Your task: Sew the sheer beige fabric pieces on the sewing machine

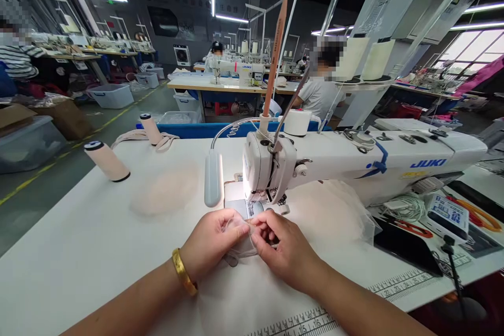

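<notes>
Just in front of the needle area of a white sewing machine [271, 168], both my hands pinch a piece of thin, sheer pale fabric [247, 245]. My left hand [216, 239], with a gold bangle at the wrist, has its thumb pressed on the cloth. Close beside it, my right hand [285, 249] grips the fabric's edge between thumb and curled fingers. The presser foot lies just beyond my fingertips, partly hidden. More sheer fabric [331, 210] lies under the machine arm, and a pale pile [167, 191] rests to the left.
Thread cones [107, 161] stand at the table's left. A lamp [213, 178] hangs left of the needle. On the right lie a black phone [407, 247], a white box [449, 215] and orange-handled scissors [413, 228]. A printed ruler [303, 324] runs along the front. Co-workers sit beyond.
</notes>
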A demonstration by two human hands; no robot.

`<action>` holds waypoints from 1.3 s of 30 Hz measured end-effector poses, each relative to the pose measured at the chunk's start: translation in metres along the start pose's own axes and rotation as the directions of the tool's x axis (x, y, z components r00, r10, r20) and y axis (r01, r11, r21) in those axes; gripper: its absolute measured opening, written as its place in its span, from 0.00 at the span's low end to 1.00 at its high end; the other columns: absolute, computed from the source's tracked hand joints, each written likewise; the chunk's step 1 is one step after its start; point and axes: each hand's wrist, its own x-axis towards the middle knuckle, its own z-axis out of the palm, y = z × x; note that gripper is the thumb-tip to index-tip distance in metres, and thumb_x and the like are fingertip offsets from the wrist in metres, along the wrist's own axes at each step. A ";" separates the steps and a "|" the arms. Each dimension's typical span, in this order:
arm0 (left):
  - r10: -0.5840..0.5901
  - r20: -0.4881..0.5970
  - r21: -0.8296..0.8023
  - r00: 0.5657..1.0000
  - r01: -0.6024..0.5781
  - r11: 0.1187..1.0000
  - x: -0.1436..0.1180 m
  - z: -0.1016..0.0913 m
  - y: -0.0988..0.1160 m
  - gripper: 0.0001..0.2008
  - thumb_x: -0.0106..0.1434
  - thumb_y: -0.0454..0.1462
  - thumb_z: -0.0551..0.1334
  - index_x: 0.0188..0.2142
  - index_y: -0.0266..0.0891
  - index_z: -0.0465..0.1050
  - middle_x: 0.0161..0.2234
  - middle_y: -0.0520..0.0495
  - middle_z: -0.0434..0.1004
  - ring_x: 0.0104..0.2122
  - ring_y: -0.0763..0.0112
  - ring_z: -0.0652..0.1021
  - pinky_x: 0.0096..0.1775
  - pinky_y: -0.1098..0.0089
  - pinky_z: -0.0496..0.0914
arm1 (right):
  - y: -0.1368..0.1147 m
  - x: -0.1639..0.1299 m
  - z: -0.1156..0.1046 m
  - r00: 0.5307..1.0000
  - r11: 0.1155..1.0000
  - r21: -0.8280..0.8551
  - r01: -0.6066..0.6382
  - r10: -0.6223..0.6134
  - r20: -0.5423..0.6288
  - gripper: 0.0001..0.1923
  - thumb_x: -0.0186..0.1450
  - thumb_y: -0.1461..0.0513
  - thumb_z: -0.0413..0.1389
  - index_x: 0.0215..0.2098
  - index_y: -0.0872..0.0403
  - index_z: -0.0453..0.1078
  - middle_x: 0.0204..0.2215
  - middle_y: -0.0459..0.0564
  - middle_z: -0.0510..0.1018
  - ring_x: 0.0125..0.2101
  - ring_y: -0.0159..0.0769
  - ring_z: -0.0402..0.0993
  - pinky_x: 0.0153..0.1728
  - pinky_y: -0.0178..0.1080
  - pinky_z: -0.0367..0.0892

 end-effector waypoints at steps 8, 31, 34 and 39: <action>0.158 0.029 0.176 0.987 -0.161 0.971 0.000 0.001 0.000 0.18 0.60 0.51 0.62 0.33 0.41 0.84 0.33 0.49 0.84 0.35 0.63 0.78 0.37 0.69 0.71 | 0.001 0.003 0.001 1.000 1.000 0.009 -0.016 0.016 -0.020 0.05 0.73 0.57 0.55 0.42 0.49 0.71 0.32 0.44 0.78 0.33 0.36 0.71 0.35 0.37 0.65; 0.401 -0.099 0.372 0.911 -0.340 0.864 -0.001 0.009 -0.013 0.08 0.60 0.43 0.60 0.28 0.41 0.71 0.28 0.51 0.73 0.28 0.68 0.72 0.30 0.70 0.67 | 0.006 0.002 0.005 0.946 0.947 -0.217 0.235 -0.275 -0.172 0.10 0.71 0.66 0.52 0.31 0.51 0.65 0.26 0.42 0.72 0.28 0.32 0.67 0.32 0.34 0.61; 0.411 -0.091 0.297 0.907 -0.369 0.881 -0.001 0.011 -0.014 0.07 0.58 0.41 0.61 0.28 0.42 0.68 0.33 0.50 0.76 0.29 0.68 0.73 0.30 0.69 0.69 | 0.006 0.002 0.005 0.945 0.947 -0.204 0.247 -0.282 -0.168 0.10 0.71 0.67 0.52 0.31 0.51 0.65 0.27 0.42 0.73 0.29 0.32 0.69 0.34 0.35 0.61; 0.319 -0.054 0.182 0.946 -0.305 0.935 -0.001 0.013 -0.017 0.07 0.58 0.40 0.61 0.28 0.43 0.63 0.30 0.52 0.76 0.27 0.70 0.73 0.28 0.72 0.68 | 0.006 0.002 0.005 0.949 0.953 -0.180 0.244 -0.273 -0.158 0.10 0.70 0.67 0.52 0.31 0.51 0.66 0.27 0.42 0.74 0.29 0.32 0.69 0.34 0.35 0.62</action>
